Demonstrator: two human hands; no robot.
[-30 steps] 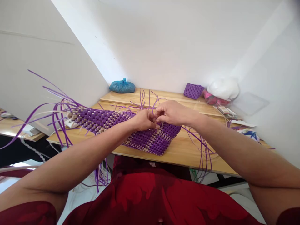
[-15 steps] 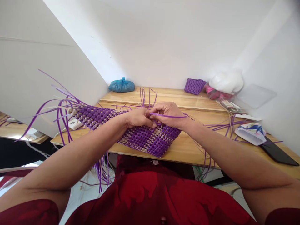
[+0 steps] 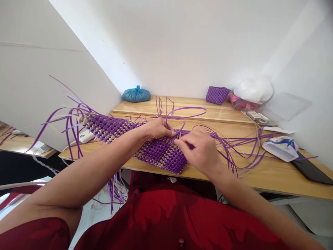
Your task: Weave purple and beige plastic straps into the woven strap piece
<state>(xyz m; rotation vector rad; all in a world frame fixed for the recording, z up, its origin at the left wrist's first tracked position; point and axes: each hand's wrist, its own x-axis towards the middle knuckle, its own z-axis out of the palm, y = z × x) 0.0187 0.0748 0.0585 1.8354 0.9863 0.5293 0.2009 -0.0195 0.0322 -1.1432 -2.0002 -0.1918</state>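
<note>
A woven purple-and-beige piece, with loose plastic strips trailing from its edges, lies slantwise at the front of the table. My left hand is closed on its upper edge, thumb and fingers pinched where a purple strip comes out and loops above the table. To the right, my right hand is closed in a pinch over the weave's right part, slightly smeared by motion. A purple strip seems to run between its fingertips and the left hand. My right palm hides the weave's right corner.
A blue plastic bag, a small purple woven pouch and a white bag stand along the back ledge. Long loose strips spread over the table's right side, near a white packet and a dark flat object.
My right hand has moved away from the left, down and toward me. The strip that lay across it now forms a loop above the weave. My left hand stays at the edge.
</note>
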